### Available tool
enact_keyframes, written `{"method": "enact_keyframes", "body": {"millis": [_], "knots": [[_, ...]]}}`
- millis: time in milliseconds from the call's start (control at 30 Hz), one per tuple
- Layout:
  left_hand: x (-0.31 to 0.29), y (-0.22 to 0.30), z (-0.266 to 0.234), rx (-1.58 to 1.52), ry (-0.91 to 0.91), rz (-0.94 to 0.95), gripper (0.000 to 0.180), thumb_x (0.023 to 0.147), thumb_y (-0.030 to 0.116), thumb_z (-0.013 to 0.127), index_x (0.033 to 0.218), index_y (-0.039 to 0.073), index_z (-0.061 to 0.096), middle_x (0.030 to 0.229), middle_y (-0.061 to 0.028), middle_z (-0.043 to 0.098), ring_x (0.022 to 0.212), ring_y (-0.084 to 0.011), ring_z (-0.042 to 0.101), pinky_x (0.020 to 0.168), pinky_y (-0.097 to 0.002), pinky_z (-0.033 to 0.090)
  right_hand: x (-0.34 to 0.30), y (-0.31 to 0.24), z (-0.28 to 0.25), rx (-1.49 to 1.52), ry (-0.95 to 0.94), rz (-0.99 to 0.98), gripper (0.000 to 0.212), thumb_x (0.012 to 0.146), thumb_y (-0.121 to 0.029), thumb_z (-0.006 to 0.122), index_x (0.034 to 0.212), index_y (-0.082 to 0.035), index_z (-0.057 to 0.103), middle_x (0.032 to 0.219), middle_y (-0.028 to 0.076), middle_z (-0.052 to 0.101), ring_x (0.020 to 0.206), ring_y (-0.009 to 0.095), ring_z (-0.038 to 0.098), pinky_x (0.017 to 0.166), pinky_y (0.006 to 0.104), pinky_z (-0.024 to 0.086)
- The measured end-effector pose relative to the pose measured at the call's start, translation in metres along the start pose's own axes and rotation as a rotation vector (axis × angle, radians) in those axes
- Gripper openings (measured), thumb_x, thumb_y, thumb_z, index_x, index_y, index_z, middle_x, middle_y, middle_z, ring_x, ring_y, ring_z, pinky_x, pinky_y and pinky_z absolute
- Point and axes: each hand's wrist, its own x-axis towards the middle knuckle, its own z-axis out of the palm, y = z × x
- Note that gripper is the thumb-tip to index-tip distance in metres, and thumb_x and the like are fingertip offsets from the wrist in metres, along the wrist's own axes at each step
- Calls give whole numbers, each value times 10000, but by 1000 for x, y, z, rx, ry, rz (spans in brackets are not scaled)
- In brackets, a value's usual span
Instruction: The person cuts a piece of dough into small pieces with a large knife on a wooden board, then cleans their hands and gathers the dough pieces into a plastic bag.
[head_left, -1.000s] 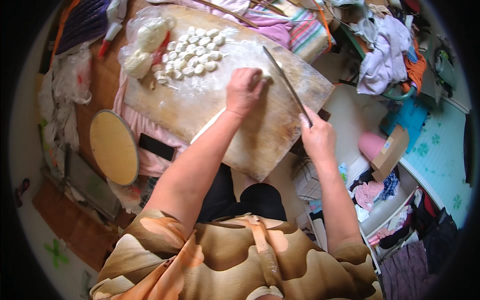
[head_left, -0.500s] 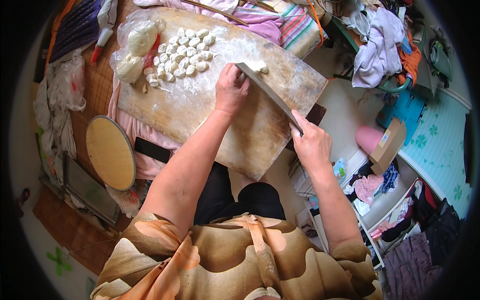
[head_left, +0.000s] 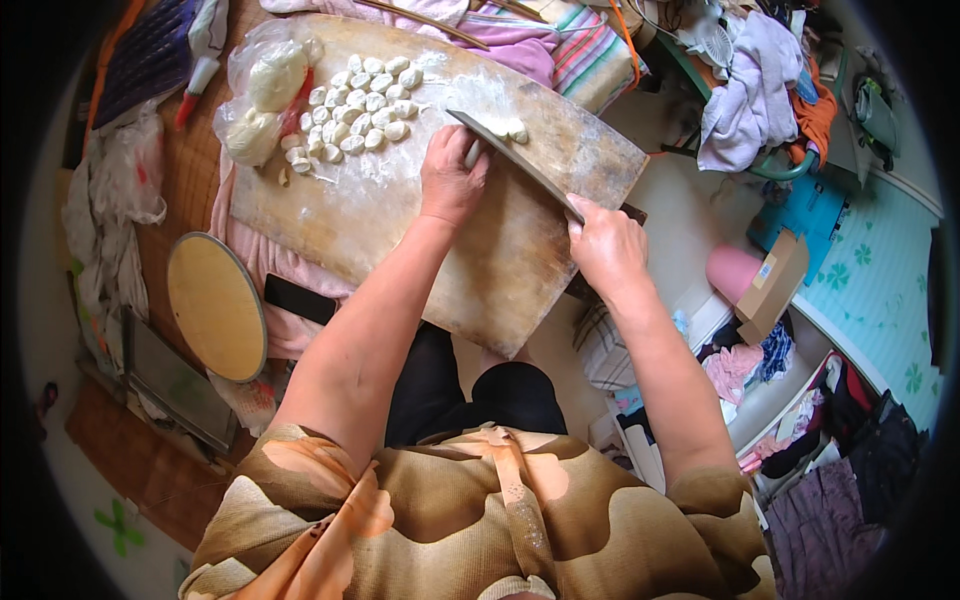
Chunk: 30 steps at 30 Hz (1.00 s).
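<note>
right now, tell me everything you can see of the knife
The knife has a long, straight, grey blade that looks like metal, seen nearly edge-on. It slants over the wooden board, its far end up to the left, its handle mostly hidden in the right hand. The left hand is close by on the blade's left; pale dough shows on its other side. Whether the edge touches dough or board can't be told.
</note>
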Motion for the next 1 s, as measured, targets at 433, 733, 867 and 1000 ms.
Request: {"method": "enact_keyframes", "body": {"millis": [433, 733, 867, 1000], "knots": [[-19, 12, -1, -141, -34, -107, 244, 708, 59, 734, 920, 75, 616, 884, -82, 576, 843, -288, 567, 736, -374, 489, -44, -10, -9, 108, 50, 12, 310, 847, -177, 663, 1154, -144, 677, 890, 152, 700, 775, 357, 670, 685, 432, 536], [-20, 14, 1, -70, -40, 7, 275, 680, 63, 737, 934, 86, 634, 928, -91, 578, 905, -318, 557, 785, -395, 484, -50, -1, -6, 87, 32, 44, 336, 822, -126, 661, 1158, -136, 672, 899, 161, 696, 777, 371, 665, 695, 442, 535], [-19, 14, -1, -12, -84, 51, 281, 678, 70, 746, 937, 91, 639, 958, -94, 581, 920, -314, 550, 802, -392, 481, -44, -2, -6, 49, -34, 93, 336, 825, -128, 657, 1160, -136, 673, 878, 175, 691, 781, 388, 658, 712, 463, 531], [-18, 19, -1, 57, -81, 89, 262, 693, 82, 749, 931, 93, 639, 964, -90, 583, 920, -312, 562, 800, -387, 490, -32, 5, 9, 13, -44, 128, 312, 846, -168, 651, 1156, -145, 681, 867, 187, 685, 789, 399, 654, 728, 477, 525]]}}
